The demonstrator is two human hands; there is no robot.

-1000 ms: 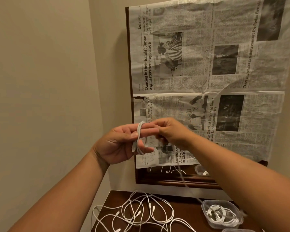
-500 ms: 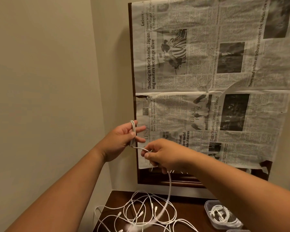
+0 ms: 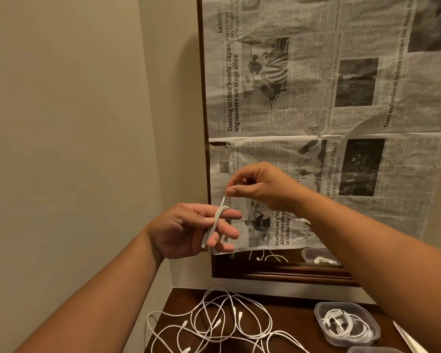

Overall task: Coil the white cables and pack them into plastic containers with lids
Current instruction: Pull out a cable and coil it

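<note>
The white cable (image 3: 217, 220) sat in the middle of the frame, wound in a few tight turns round the outstretched fingers of the left hand (image 3: 186, 231). The turns crossed the fingers near their middle, and a connector end hung below them toward the palm. From the top of the coil a short stretch of the cable ran up and to the right into the right hand (image 3: 264, 187), which pinched it between thumb and forefinger just above the left fingertips. The two hands were close but not touching.

The left hand was raised with the palm turned toward the camera and its fingers pointing to the right of the frame, slightly spread. Its thumb lay against the coil and pinned it to the fingers. The right hand hung a little higher, back up, with its other fingers loosely curled. Both forearms reached in from the lower corners of the frame.

At the bottom centre, loose cables (image 3: 214, 324) sprawled in overlapping loops on the dark wooden bench (image 3: 178, 300). To their right, in the lower right of the frame, stood a clear plastic container (image 3: 320, 310) without a lid, with a coiled cable (image 3: 341, 324) inside. The rim of a second container (image 3: 372, 349) showed at the bottom edge below it.

Sheets of newspaper (image 3: 316, 98) covered a dark-framed panel (image 3: 201, 72) on the wall (image 3: 61, 123) behind the hands.
</note>
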